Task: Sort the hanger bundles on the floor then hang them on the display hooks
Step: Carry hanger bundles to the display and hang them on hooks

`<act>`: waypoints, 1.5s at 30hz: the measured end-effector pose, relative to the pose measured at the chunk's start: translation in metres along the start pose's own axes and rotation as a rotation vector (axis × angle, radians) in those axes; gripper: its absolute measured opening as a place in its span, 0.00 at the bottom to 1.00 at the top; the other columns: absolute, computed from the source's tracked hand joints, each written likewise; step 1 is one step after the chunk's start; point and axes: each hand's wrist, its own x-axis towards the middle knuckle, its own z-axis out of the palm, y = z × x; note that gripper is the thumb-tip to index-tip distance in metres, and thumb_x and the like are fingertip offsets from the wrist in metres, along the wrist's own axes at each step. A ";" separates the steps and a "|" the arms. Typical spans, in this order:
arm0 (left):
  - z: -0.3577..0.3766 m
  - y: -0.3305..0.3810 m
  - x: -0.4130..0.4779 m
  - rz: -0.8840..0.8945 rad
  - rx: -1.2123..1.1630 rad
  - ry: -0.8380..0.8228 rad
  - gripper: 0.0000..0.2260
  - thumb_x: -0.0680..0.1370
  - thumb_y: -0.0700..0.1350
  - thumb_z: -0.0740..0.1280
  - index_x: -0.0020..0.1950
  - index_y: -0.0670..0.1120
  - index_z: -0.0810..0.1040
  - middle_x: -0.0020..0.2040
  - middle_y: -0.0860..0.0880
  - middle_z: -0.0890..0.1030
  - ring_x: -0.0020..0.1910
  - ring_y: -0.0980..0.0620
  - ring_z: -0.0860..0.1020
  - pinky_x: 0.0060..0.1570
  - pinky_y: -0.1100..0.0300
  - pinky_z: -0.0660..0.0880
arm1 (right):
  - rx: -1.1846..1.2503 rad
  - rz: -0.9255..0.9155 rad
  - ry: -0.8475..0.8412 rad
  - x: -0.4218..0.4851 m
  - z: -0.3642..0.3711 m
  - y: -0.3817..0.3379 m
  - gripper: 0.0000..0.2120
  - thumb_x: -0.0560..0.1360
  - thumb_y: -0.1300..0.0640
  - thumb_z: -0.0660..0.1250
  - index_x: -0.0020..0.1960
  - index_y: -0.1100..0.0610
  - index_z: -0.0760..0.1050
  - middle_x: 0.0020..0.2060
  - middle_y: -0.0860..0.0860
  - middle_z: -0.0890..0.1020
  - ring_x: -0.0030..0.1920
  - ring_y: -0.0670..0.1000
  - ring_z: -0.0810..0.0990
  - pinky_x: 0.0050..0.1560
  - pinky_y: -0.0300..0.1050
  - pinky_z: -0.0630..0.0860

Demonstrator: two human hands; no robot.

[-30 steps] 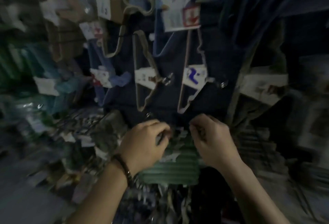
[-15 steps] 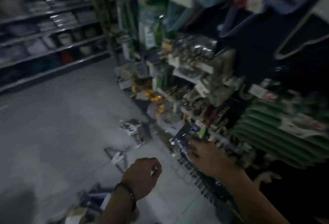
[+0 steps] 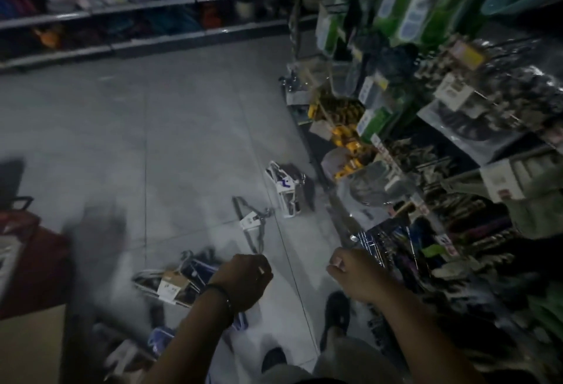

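Three hanger bundles lie on the grey tiled floor. A white bundle with a blue-marked label [image 3: 285, 193] is farthest, near the display's foot. A grey bundle with a white tag [image 3: 252, 225] lies in the middle. A dark and blue bundle with a cardboard label [image 3: 179, 280] lies nearest, just left of my left hand [image 3: 246, 280]. That hand wears a dark wristband, has its fingers curled, and holds nothing. My right hand [image 3: 353, 274] hovers beside the display, also curled with nothing in it.
A display rack [image 3: 441, 152] packed with hanging packets fills the right side. Shelving [image 3: 146, 8] runs along the far wall. A red and brown box [image 3: 27, 264] stands at the left. More blue hangers [image 3: 161, 338] lie near my feet [image 3: 335, 316].
The view swung from the hung hangers on the display down and left to the floor. Both hands let go of the green bundle, dropped lower, and now hang curled and hold nothing.
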 end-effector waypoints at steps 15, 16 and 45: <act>-0.034 -0.018 0.261 -0.294 -0.216 -0.084 0.09 0.84 0.51 0.64 0.62 0.54 0.80 0.55 0.54 0.84 0.49 0.59 0.82 0.53 0.59 0.82 | -0.057 0.057 -0.299 0.323 -0.086 0.027 0.12 0.82 0.47 0.65 0.60 0.52 0.79 0.56 0.50 0.84 0.51 0.49 0.81 0.53 0.45 0.78; -0.031 -0.027 0.283 -0.307 -0.235 -0.084 0.09 0.84 0.51 0.64 0.62 0.54 0.79 0.55 0.55 0.83 0.50 0.59 0.82 0.53 0.58 0.82 | -0.063 0.069 -0.304 0.351 -0.086 0.026 0.12 0.82 0.47 0.65 0.60 0.52 0.79 0.56 0.50 0.83 0.51 0.49 0.81 0.53 0.45 0.78; 0.267 -0.268 0.852 -0.802 -0.544 0.010 0.13 0.82 0.51 0.65 0.63 0.47 0.78 0.58 0.46 0.84 0.50 0.49 0.79 0.50 0.57 0.76 | -0.334 0.055 -0.148 0.997 0.208 0.124 0.09 0.77 0.54 0.74 0.53 0.56 0.76 0.39 0.52 0.79 0.34 0.49 0.79 0.29 0.41 0.70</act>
